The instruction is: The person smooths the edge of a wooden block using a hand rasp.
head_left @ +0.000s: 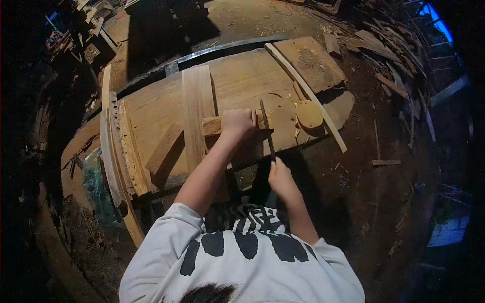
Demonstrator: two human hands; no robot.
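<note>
The white shirt (237, 272) with dark patches lies nearest, a tuft of dark hair cut off by the near edge. Beyond it, two bare arms reach over a wooden bench (242, 70).

The left hand (240, 122) is closed over one short wood block (212, 126), pressing it on the near part of the bench; its fingers are partly hidden. The block's long axis runs left to right, its right end beside one long, thin, dark tool (267, 121). The right hand (284, 179) grips the near end of this tool, which points away from the person, its far tip leaning slightly left. The hand hides the grip, and whether the edge has teeth cannot be made out.

One wide plank (197, 101) runs near to far, just left of the held block. Left of that lies one loose block (164, 149), set at a slant. At least three long strips (113, 146) line the left end. To the right are one round wooden piece (309, 114) and one long pale strip (308, 93) slanting across the bench. Scrap wood (389, 50) at far right is too jumbled to count.
</note>
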